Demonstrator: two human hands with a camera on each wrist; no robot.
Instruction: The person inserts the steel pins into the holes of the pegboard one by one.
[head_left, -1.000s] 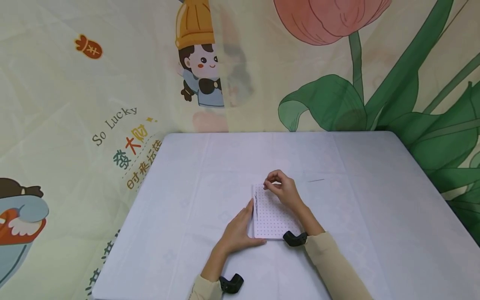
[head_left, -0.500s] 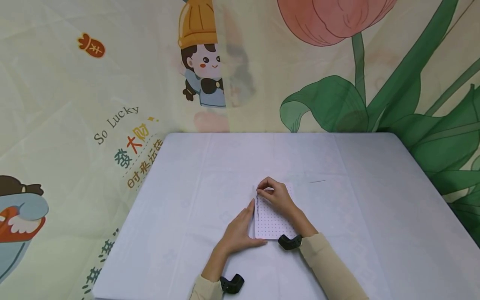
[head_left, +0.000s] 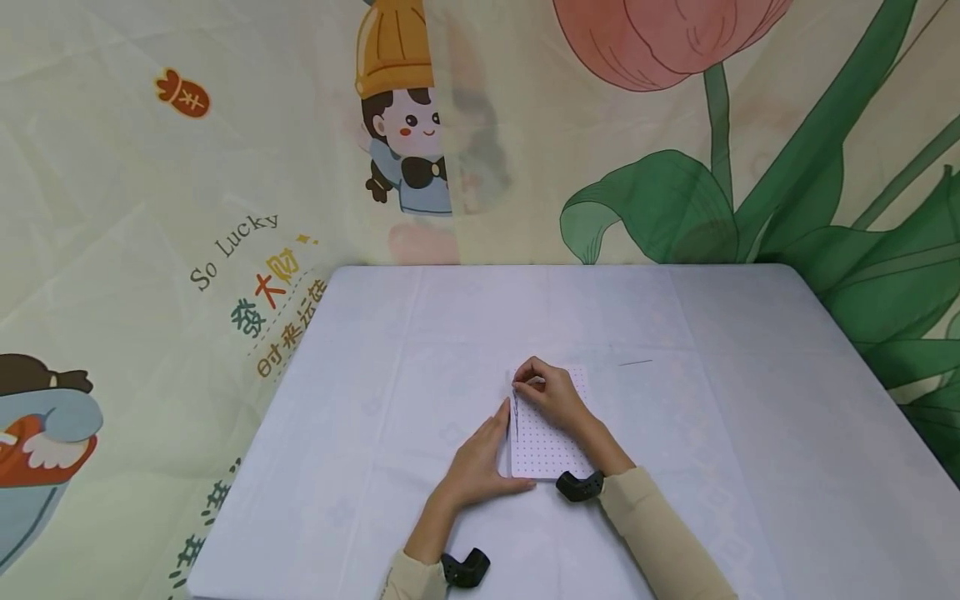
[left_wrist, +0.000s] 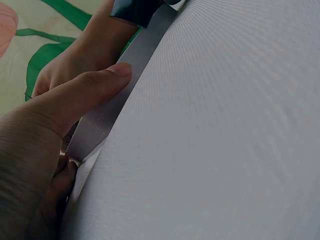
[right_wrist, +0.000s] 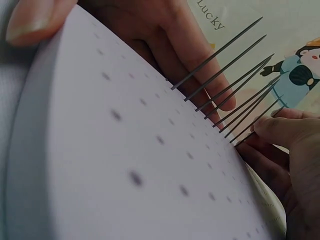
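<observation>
Pinching a thin needle [right_wrist: 250, 135] at the far end of the row of needles [right_wrist: 225, 90], the right hand [head_left: 551, 396] is seating it in the dotted white board [head_left: 543, 437], which is lying mid-surface [head_left: 375, 350]. The left hand [head_left: 480, 462] is lying flat against the board's left edge, fingers straight, bracing it. Another needle [head_left: 635, 362] is lying well apart to the right; fetching it looks like the next move, calling for a fine fingertip pinch.
</observation>
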